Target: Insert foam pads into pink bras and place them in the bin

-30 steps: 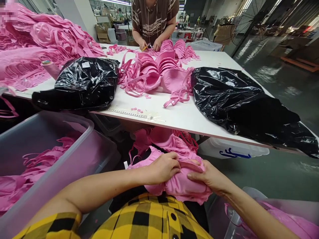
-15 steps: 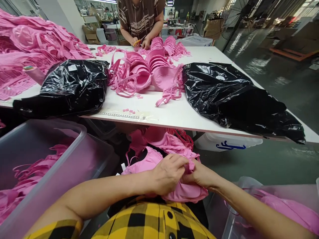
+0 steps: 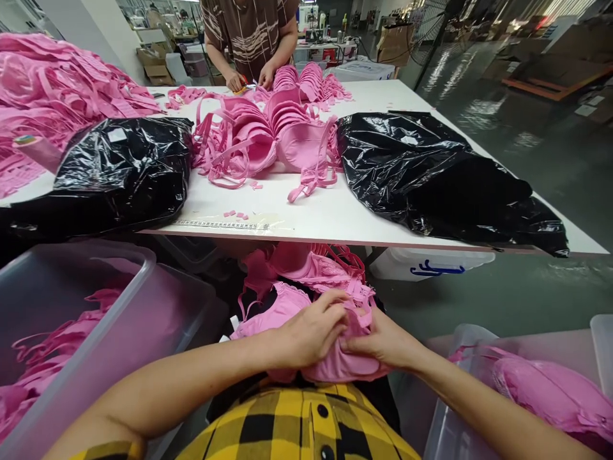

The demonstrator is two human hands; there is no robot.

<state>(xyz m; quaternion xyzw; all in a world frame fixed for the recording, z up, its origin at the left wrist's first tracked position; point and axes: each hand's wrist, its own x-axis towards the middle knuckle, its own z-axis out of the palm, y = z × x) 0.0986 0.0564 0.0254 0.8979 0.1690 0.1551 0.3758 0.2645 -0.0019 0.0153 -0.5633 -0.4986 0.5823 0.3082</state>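
Observation:
A pink bra [image 3: 268, 313] lies on my lap, below the table's near edge. My left hand [image 3: 309, 332] presses down on it with curled fingers gripping the fabric. My right hand [image 3: 383, 342] meets it from the right and pinches the same pink bra at the lace edge. More pink bras [image 3: 311, 265] are heaped just beyond my hands, under the table.
The white table [image 3: 335, 217] carries two black plastic bags [image 3: 124, 169] [image 3: 431, 172], stacked pink bras [image 3: 268, 131] and a pink pile [image 3: 57, 96] at the left. A person in a brown top [image 3: 249, 32] works at the far side. Clear bins with pink bras stand at my left [image 3: 96, 306] and right [image 3: 541, 390].
My hands have stayed on the bra in my lap, shifting slightly closer together and kneading the fabric. The view has drifted to the right. The person opposite keeps working.

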